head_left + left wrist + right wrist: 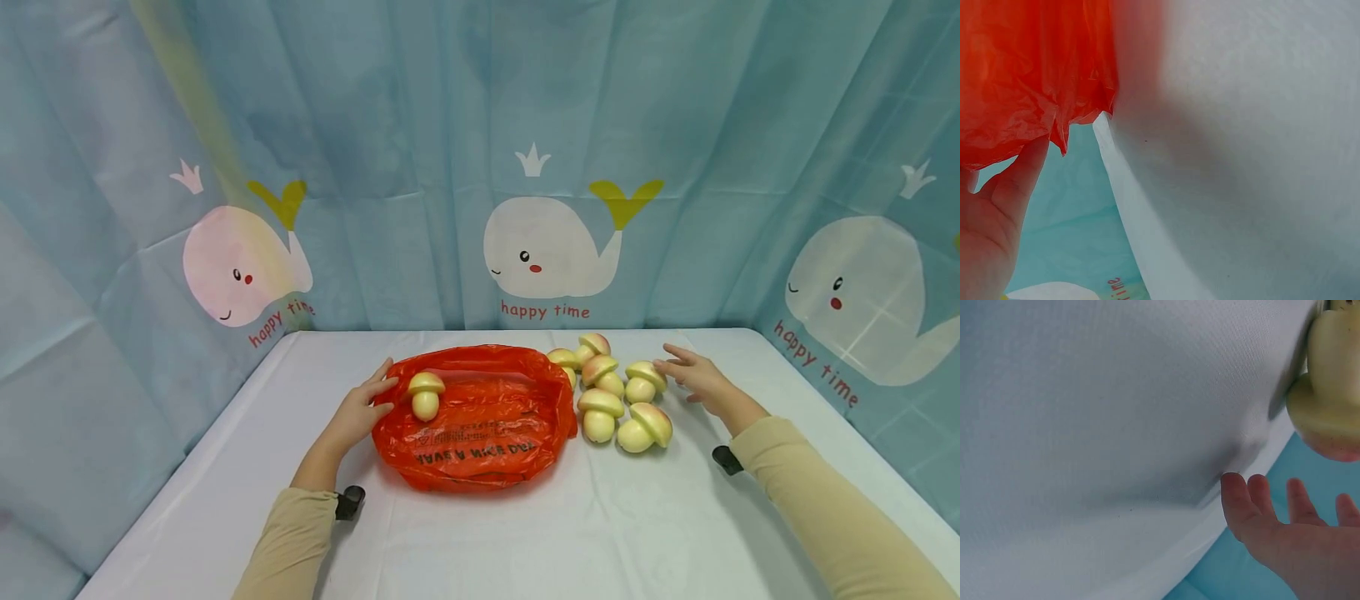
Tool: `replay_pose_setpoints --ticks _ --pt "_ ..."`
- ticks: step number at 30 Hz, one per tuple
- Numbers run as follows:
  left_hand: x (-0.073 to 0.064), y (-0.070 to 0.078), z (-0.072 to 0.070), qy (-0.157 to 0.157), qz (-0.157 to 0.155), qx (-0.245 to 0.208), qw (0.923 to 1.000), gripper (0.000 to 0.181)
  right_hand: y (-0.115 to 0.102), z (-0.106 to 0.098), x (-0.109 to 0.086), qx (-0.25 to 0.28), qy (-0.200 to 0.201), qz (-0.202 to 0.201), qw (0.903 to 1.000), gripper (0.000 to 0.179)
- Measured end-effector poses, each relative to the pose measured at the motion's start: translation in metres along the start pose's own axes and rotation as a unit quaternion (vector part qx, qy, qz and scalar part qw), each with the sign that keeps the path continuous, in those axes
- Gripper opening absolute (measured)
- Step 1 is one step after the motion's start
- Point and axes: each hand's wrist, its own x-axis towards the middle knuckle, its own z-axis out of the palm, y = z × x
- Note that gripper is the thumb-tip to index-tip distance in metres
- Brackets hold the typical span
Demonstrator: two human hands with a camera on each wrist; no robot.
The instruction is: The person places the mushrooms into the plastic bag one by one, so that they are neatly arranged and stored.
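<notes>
A red plastic bag (480,479) with printed lettering lies with its mouth spread wide. Inside, toward its left, is a pale yellow toy mushroom (426,397). My left hand (357,415) touches the bag's left rim with its fingers spread; in the left wrist view the thumb (1025,178) meets the bag's edge. To the right of the bag several more toy mushrooms sit in a cluster, including a tilted mushroom (645,428) at the front and a mushroom (645,382) nearest my right hand. That right hand (703,383) is beside the cluster, fingers extended, holding nothing.
A white cloth covers the table (525,550). Behind and at both sides hangs a blue curtain (420,167) printed with whales, close to the table's far edge. Each wrist carries a black strapped device (350,502).
</notes>
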Motion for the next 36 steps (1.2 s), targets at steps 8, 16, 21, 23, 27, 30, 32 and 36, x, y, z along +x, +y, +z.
replay_pose_setpoints --ticks 8,16,21,23,27,30,32,36 --pt "0.001 -0.003 0.001 -0.002 -0.008 0.0 1.0 0.049 0.0 0.002 -0.002 -0.032 -0.025 0.0 0.9992 0.089" --pt "0.001 -0.002 0.001 -0.002 -0.002 -0.003 1.0 0.05 -0.001 0.006 -0.003 -0.067 -0.043 -0.002 0.9968 0.092" --pt "0.001 -0.001 0.0 -0.003 -0.001 0.001 1.0 0.049 -0.001 0.008 -0.003 -0.077 -0.045 -0.009 0.9959 0.092" --pt "0.0 -0.001 0.0 -0.003 -0.001 0.003 1.0 0.049 -0.001 0.009 -0.003 -0.079 -0.044 -0.012 0.9959 0.091" --pt "0.001 0.0 -0.001 -0.004 0.002 -0.002 1.0 0.049 -0.002 0.011 -0.003 -0.068 -0.044 -0.013 0.9966 0.089" --pt "0.001 -0.001 -0.002 -0.006 0.007 -0.005 0.9999 0.049 -0.002 0.012 -0.003 -0.057 -0.04 -0.011 0.9975 0.088" --pt "0.001 -0.001 -0.002 -0.007 0.009 -0.007 0.9999 0.049 -0.002 0.013 -0.003 -0.058 -0.036 -0.012 0.9976 0.087" --pt "0.002 -0.002 -0.003 -0.008 0.012 -0.01 0.9999 0.049 -0.003 0.016 -0.002 -0.067 -0.025 -0.023 0.9972 0.084"
